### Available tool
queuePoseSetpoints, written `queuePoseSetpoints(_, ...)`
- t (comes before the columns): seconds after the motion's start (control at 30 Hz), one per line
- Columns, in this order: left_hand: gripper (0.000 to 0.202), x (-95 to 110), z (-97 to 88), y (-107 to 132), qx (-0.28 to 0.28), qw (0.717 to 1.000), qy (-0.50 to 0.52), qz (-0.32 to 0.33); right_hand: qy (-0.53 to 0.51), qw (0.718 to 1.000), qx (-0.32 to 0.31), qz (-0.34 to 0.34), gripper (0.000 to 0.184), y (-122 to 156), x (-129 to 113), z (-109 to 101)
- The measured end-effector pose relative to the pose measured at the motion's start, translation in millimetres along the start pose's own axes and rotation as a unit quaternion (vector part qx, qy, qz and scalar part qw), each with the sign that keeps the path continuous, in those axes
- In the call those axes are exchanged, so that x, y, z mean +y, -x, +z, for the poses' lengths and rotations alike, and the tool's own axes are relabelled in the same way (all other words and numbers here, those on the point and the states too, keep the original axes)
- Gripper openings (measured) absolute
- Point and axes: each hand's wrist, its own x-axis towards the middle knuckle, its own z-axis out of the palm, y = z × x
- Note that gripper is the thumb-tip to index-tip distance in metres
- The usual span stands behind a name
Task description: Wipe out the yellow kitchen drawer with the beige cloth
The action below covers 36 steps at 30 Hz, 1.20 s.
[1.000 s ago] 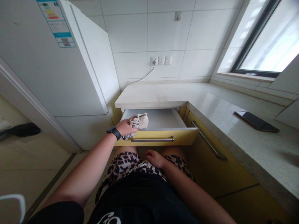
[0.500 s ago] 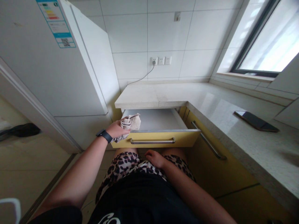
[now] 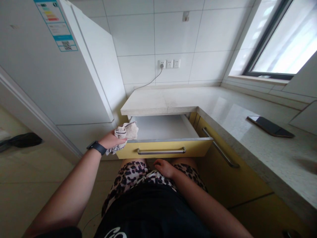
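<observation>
My left hand (image 3: 112,140), with a dark watch on the wrist, is closed around a crumpled pale cloth (image 3: 131,131) with dark edging. It is at the left front corner of a pulled-out drawer (image 3: 160,127), and the cloth overlaps the drawer's left side. The drawer has a yellow front (image 3: 198,150), a metal bar handle (image 3: 162,151) and a bare whitish inside. My right hand (image 3: 164,167) rests on my lap over the leopard-print shorts (image 3: 131,172), its fingers curled and nothing visible in them.
A pale stone countertop (image 3: 148,100) runs above the drawer and along the right, where a phone (image 3: 269,126) lies. Yellow cabinets with a long handle (image 3: 220,148) stand below it. A white fridge (image 3: 81,72) is at the left. A plugged cord (image 3: 151,82) crosses the tiled wall.
My left hand has moved left with the cloth, from over the drawer's front edge to its left corner. My right hand stays on my lap. The view shifted slightly.
</observation>
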Motion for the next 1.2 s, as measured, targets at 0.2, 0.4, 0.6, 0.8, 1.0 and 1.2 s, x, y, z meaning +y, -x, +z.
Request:
queuePoseSetpoints(0.2,0.057,6,1.6,-3,-0.029,0.999,0.0,0.044,-0.003,1.0,-0.008,0.002,0.029,-3,3,3)
queuePoseSetpoints(0.4,0.051,25,1.8,-4,-0.034,0.995,-0.047,0.083,0.002,1.0,-0.011,0.004,0.028,-4,5,5)
queuePoseSetpoints(0.6,0.052,30,6.7,-11,-0.043,0.994,-0.071,0.072,0.007,1.0,-0.01,0.004,0.027,-4,4,4)
queuePoseSetpoints(0.8,0.056,47,17.1,-14,-0.041,0.989,-0.101,0.097,0.008,1.0,-0.01,0.009,0.027,-3,1,3)
queuePoseSetpoints(1.0,0.056,69,27.8,-15,-0.065,0.987,-0.1,0.107,0.01,1.0,-0.012,0.007,0.029,-3,1,2)
queuePoseSetpoints(1.2,0.058,92,43.6,-17,-0.065,0.978,-0.141,0.139,0.009,1.0,-0.015,0.004,0.029,-3,0,2)
